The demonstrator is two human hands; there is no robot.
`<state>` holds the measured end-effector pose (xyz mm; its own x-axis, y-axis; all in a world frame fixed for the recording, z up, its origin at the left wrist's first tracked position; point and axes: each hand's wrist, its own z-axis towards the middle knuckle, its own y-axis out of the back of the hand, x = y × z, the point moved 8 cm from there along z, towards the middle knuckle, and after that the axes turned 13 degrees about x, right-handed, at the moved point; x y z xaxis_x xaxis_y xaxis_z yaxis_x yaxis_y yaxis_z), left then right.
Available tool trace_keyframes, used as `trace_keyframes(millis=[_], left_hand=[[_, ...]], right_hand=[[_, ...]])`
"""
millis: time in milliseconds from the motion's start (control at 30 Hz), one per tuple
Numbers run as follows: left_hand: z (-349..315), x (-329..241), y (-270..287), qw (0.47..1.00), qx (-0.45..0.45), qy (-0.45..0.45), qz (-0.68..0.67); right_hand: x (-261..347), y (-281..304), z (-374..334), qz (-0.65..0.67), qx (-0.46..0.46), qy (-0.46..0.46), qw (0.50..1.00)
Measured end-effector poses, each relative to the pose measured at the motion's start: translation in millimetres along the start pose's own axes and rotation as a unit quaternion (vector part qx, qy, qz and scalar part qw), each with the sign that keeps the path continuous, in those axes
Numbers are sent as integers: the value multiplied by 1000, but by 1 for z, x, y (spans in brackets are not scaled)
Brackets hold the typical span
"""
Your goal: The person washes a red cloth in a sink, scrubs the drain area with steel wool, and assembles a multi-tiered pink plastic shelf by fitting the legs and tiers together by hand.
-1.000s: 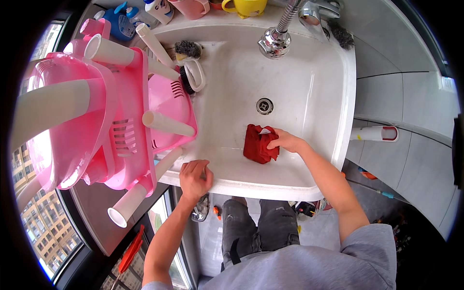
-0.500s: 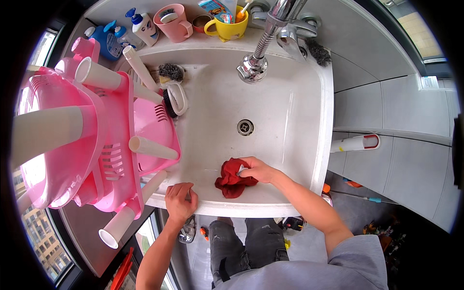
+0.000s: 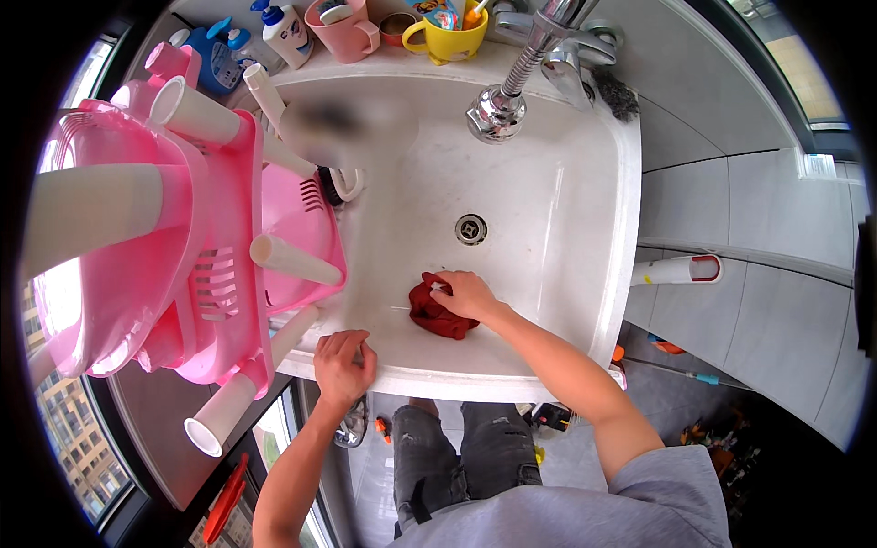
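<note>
In the front part of the white sink (image 3: 585,237) lies a crumpled dark red cloth (image 3: 441,316). My right hand (image 3: 466,297) is closed on the top of it, and a small whitish patch shows by the fingers. Under the hand, the far side of the cloth is partly hidden. My left hand (image 3: 343,367) rests at the sink's front left rim, its fingers bent over the edge and the thumb toward the right. No loose object shows in that hand.
A pink rack (image 3: 228,265) with white tubes overhangs the left side. A white-handled brush (image 3: 347,185) lies beside it. Pump bottles (image 3: 288,36), a pink mug (image 3: 345,36) and a yellow mug (image 3: 454,41) line the back ledge. The chrome faucet (image 3: 498,114) hangs above the drain (image 3: 470,229).
My right hand and the red cloth have moved slightly away from the front rim, across the sink floor. My left hand stays at the rim. The whole view has shifted a little.
</note>
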<state>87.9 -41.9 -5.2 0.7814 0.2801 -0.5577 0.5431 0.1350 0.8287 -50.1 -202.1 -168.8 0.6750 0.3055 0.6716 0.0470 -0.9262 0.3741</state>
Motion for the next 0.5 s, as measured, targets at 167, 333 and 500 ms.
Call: trace_keyframes(millis=[167,333,500], left_hand=[[2,0,-6,1000,8,1,1],[-7,4,-1,1000,-6,2,20],[3,-2,-5,1000,-8,-11,6]], right_hand=[[-10,111,-54,115,-368,56,921],[-4,276,-146,-116,-677,62,725],[-24,381,-139,-268,-633,3,726]])
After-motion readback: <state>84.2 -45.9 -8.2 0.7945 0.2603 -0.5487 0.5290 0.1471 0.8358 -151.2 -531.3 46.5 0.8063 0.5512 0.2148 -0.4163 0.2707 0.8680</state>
